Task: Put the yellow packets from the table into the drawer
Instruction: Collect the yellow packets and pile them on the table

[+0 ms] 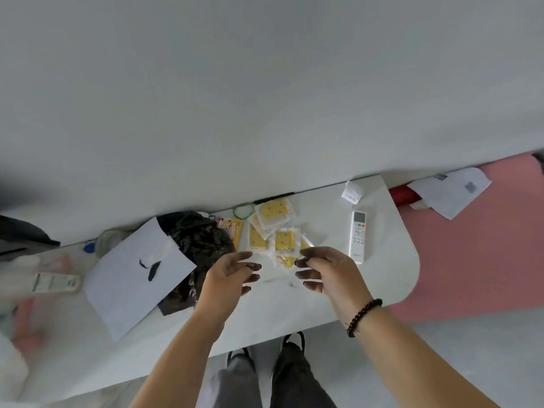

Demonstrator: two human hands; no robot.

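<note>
- At the far left edge of the white counter (294,313) a blurred white tube with a green label (56,282) lies on its side, too smeared to read
- Just right of it a white sheet of paper (132,278) with a dark mark rests tilted, its right corner lying over a crumpled black plastic bag (203,242)
- The left hand (228,278) hovers over the counter near the bag, palm turned inward, fingers loosely spread and holding nothing
- A green rubber band (243,211) lies at the far edge beside the wall, touching the packets' left side
- The yellow packets (272,231) lie in a loose overlapping cluster at the middle of the counter, far of both hands; one orange-yellow wrapper (234,231) sits just beside the bag
- The right hand (326,272) hangs opposite the left, fingers gently curved toward it and gripping nothing; its fingertips (303,262) are over the nearest packet, contact I cannot tell
- A dark bead bracelet (363,316) circles the right wrist
- A white remote control (357,237) lies right of the packets, apart from them, with a small folded white paper (351,194) farther back
- Beyond the counter's rounded right end a pink bed (471,254) carries a white envelope (450,191)
</note>
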